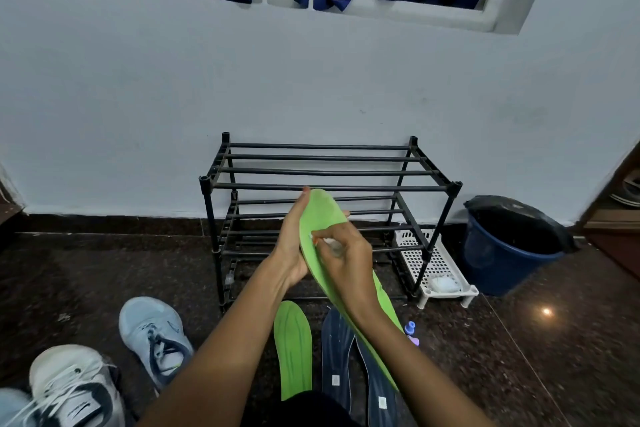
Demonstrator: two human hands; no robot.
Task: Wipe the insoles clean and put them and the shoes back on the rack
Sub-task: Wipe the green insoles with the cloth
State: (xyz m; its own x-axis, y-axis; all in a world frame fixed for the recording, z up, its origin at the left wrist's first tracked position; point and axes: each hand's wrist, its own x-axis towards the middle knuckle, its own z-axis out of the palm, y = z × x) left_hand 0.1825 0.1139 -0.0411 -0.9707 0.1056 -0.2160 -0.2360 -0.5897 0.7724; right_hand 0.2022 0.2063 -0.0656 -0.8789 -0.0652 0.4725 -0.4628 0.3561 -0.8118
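My left hand (pixel 290 246) grips a green insole (pixel 323 215) from behind and holds it up in front of the black shoe rack (pixel 329 187). Against the insole's face, my right hand (pixel 346 250) pinches a small white wipe (pixel 327 242). A second green insole (pixel 293 347) lies on the floor below, with two dark blue insoles (pixel 337 354) to its right. A light blue sneaker (pixel 152 333) and a white-and-grey sneaker (pixel 72 388) stand on the floor at the left.
A white perforated tray (pixel 436 263) with a white wad leans by the rack's right leg. A blue bin with a black liner (pixel 509 246) stands further right. A small purple-blue bottle (pixel 411 333) lies near the insoles. The floor is dark granite.
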